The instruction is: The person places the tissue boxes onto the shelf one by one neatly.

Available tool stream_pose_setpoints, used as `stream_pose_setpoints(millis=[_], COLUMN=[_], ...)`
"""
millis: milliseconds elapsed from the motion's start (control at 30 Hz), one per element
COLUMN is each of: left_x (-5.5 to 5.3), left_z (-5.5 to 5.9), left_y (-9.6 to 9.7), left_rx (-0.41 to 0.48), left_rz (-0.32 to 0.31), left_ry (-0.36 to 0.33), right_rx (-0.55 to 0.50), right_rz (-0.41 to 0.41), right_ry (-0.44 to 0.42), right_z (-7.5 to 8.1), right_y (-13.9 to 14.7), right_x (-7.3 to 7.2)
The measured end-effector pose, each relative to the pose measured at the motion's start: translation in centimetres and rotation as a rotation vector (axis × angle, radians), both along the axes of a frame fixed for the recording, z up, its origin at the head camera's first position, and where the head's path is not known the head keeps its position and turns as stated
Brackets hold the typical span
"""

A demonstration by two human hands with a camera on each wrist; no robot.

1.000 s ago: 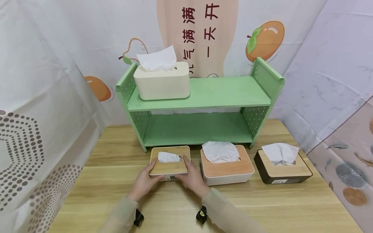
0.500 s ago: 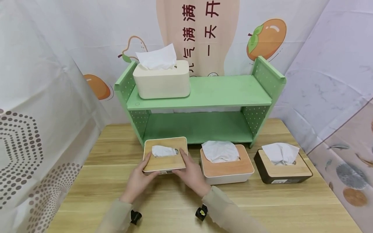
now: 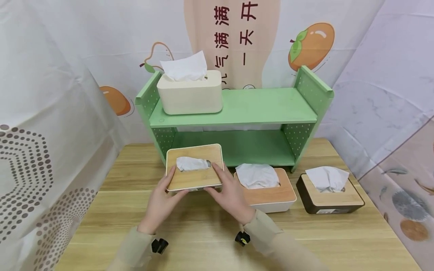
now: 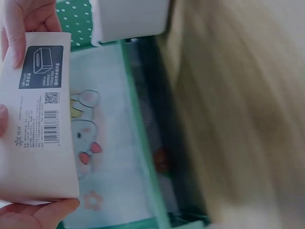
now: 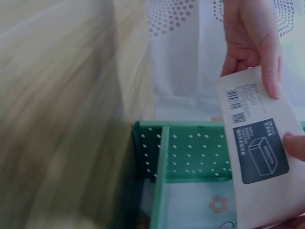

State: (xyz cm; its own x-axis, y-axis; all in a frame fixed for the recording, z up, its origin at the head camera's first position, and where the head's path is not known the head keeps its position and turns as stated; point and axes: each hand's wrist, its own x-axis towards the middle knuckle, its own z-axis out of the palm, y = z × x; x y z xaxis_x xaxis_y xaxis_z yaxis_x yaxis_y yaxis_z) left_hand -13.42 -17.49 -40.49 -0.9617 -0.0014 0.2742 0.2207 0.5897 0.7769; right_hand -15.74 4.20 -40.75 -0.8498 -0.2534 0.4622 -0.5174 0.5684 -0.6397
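Note:
In the head view, a white tissue box with a bamboo-coloured lid (image 3: 194, 180) is held above the table, a white tissue showing in its slot. My left hand (image 3: 160, 206) grips its left side, and my right hand (image 3: 233, 195) grips its right side. Both thumbs lie on the near face. That face bears a barcode and a dark label (image 4: 42, 67), seen in the left wrist view. From the right wrist, the left hand (image 5: 252, 40) appears at the box's far end. Behind the box stands a green two-tier shelf (image 3: 268, 107), its lower tier partly hidden.
On the shelf's top left sits a cream tissue box (image 3: 190, 98). To the right on the wooden table (image 3: 203, 244) stand a white tissue box with an orange-brown lid (image 3: 271, 195) and a dark one with a light wood lid (image 3: 333, 199).
Both hands have lifted the bamboo-lidded tissue box off the table and carried it forward toward the shelf. It is now slightly turned. The other boxes have stayed put.

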Motion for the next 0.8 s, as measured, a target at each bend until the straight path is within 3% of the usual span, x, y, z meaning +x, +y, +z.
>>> stream_pose_setpoints(millis=[333, 500, 800], left_x=[-0.8, -1.5, -3.9], left_z=[3.2, 4.8, 7.4], left_y=[2.9, 4.5, 7.9], left_rx=[-0.068, -0.075, -0.132], left_rz=[0.007, -0.049, -0.188], left_ry=[0.264, 0.359, 0.55], right_rx=[-0.099, -0.162, -0.287], right_rz=[-0.033, -0.076, -0.162], right_ry=[0.255, 0.335, 0.43], right_z=[1.9, 3.2, 5.4], right_y=[2.4, 3.8, 6.4], right_x=[-0.8, -1.2, -2.1])
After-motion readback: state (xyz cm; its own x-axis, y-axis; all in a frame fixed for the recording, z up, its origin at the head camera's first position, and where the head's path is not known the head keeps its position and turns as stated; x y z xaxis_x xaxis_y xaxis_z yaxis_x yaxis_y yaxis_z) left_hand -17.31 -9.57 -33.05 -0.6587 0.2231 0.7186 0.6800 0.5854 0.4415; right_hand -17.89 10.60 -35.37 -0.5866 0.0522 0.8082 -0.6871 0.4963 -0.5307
